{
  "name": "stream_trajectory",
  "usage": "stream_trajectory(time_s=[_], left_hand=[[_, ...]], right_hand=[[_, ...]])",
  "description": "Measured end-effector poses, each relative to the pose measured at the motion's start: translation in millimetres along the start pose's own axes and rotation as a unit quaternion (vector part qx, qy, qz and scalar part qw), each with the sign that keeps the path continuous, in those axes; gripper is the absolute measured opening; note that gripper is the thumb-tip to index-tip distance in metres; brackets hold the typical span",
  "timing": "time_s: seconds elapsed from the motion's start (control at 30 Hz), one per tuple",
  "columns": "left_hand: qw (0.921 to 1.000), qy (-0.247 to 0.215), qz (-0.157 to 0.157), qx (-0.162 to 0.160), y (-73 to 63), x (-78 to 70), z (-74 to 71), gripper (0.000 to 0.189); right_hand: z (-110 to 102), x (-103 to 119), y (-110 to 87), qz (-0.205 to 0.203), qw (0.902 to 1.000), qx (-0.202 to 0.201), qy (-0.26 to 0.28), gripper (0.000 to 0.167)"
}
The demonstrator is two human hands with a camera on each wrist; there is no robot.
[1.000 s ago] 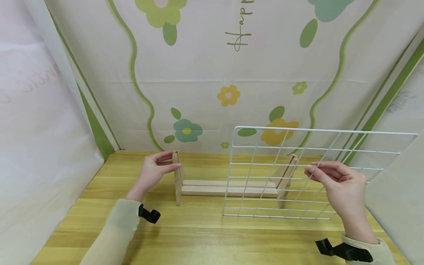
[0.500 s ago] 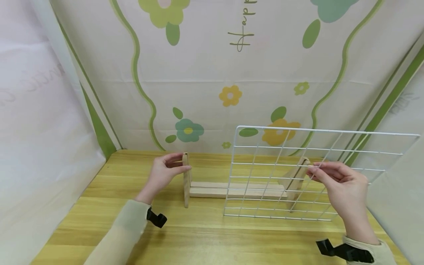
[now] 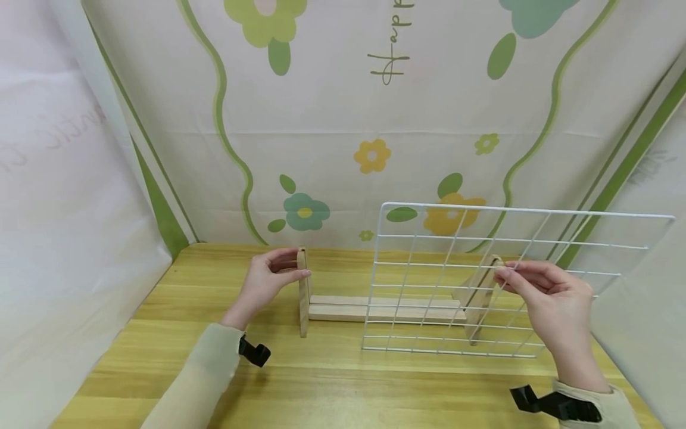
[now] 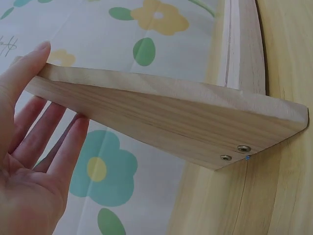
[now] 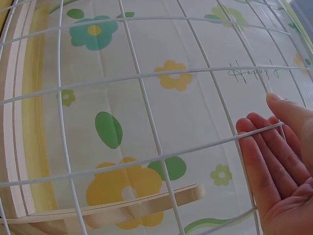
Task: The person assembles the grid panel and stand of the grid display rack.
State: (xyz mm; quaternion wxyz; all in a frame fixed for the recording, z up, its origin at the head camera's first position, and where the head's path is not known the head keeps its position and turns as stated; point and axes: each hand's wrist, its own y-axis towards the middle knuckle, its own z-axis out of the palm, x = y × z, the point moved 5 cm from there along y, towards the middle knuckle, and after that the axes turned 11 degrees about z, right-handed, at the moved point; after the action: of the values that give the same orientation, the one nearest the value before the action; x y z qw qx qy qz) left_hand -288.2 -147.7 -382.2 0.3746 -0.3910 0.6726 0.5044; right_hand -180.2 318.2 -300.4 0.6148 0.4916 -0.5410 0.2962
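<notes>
A wooden stand [image 3: 386,311] with two upright side panels joined by a low crossbar sits on the table. My left hand [image 3: 266,281] pinches the top of its left side panel [image 4: 146,105], thumb on one face and fingers on the other. Two metal screw heads show low on that panel in the left wrist view. My right hand [image 3: 557,298] grips a white wire grid panel [image 3: 445,265] by its bars, between thumb and fingers. The grid stands nearly upright in front of the stand's right half. Through its bars the right side panel [image 5: 122,210] shows.
The wood-grain table [image 3: 343,387] ends at a white floral cloth wall [image 3: 321,119] behind the stand. More cloth walls rise at the left [image 3: 69,179] and right [image 3: 651,250]. Black straps circle both wrists.
My left hand has shifted the wooden stand slightly to the right, mostly in the first half second. The right hand and wire grid have stayed nearly still.
</notes>
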Motion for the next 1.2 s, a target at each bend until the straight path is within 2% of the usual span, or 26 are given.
stream_trajectory(time_s=[0.2, 0.43, 0.63, 0.7, 1.03, 1.2], left_hand=[[0.9991, -0.038, 0.021, 0.003, 2.0, -2.7, -0.8, 0.054], [0.9995, -0.017, 0.022, 0.014, 4.7, -0.9, -4.0, 0.052], [0.9993, -0.029, 0.019, 0.017, 6.6, 2.0, -3.9, 0.052], [0.9994, -0.028, 0.016, 0.016, 6.0, -1.8, -3.9, 0.051], [0.9994, -0.029, 0.014, 0.010, 6.8, 2.7, -4.4, 0.052], [0.9995, -0.027, 0.014, 0.010, 6.4, 2.8, -4.5, 0.051]], right_hand=[[0, -1, 0.6, 0.001, 1.0000, -0.002, -0.005, 0.023], [2, -2, 4.1, 0.001, 1.0000, 0.002, 0.009, 0.022], [4, -3, 9.4, -0.006, 0.9999, 0.002, 0.011, 0.020], [5, -3, 11.3, -0.007, 0.9999, 0.002, 0.009, 0.020], [6, -3, 17.6, -0.005, 0.9990, -0.001, -0.045, 0.023], [11, -1, 21.3, -0.003, 0.9993, 0.011, -0.036, 0.022]])
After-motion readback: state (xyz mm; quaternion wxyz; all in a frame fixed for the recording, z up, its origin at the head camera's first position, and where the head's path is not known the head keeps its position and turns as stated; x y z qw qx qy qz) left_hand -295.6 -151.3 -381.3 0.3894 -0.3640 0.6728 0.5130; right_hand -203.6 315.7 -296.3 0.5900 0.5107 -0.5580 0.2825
